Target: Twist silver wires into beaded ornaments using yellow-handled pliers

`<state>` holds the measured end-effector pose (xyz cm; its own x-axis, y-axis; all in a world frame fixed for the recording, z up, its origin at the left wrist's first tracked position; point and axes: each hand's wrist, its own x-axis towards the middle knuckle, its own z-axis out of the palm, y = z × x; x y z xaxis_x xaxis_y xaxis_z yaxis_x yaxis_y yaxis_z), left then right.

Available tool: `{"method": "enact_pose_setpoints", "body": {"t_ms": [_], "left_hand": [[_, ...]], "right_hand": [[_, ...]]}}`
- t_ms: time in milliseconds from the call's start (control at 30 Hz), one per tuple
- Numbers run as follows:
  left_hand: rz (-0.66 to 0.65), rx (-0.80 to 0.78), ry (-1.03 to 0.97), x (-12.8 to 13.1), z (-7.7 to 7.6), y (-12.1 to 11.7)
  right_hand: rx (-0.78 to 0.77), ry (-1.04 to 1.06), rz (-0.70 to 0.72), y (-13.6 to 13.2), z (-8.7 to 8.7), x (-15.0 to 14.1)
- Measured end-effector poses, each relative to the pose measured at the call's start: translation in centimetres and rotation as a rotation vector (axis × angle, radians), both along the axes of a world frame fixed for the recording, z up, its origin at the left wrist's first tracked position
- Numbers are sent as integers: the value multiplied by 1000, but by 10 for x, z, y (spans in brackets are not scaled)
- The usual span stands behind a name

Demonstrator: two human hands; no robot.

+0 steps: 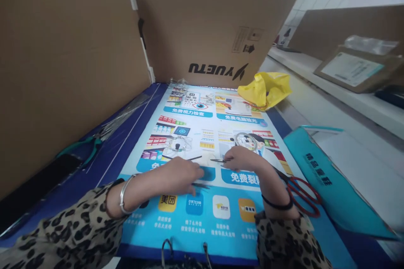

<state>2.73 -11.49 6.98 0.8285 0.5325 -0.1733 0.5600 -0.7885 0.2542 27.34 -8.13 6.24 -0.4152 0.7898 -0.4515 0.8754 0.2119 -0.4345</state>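
Over a blue and white printed poster (208, 134), my left hand (181, 173) is closed, its fingers curled downward. A thin dark strip (201, 185) shows blurred by its fingertips; whether it is held I cannot tell. To the right, my right hand (241, 159) pinches a thin, pointed metal piece (217, 160) that sticks out to the left. Beyond my left hand lies a tangle of fine clear or silvery strands (179, 145). Red-handled scissors (304, 195) lie beside my right forearm, partly hidden by it.
Tall cardboard panels (202, 20) stand at the back and left. A yellow plastic bag (267, 90) lies at the back right, a teal box (328, 180) at the right. Teal-handled pliers (94, 147), thin wires (123, 115) and a black flat object (34, 189) are at the left.
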Motion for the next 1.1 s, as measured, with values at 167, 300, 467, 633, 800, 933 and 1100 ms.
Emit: {"method": "enact_pose_setpoints", "body": {"t_ms": [167,300,467,633,800,933,1100], "left_hand": [[-99,110,-17,4,-20,-10],[-147,119,2,6,-26,-9],[-150,90,-20,8,-19,-8],[-146,35,109,11,-8,-5],[-73,-10,143,10,-6,0],[-105,-50,123,6,-7,3],[-115,-47,132,2,-13,0]], "right_hand": [[-17,11,17,0,-2,1],[-51,7,26,0,-3,2],[-59,-15,66,1,-1,3],[-39,-65,151,-1,6,-1],[-32,-130,152,-3,11,1],[-16,-171,149,-3,13,7],[105,-278,149,-5,13,13]]}}
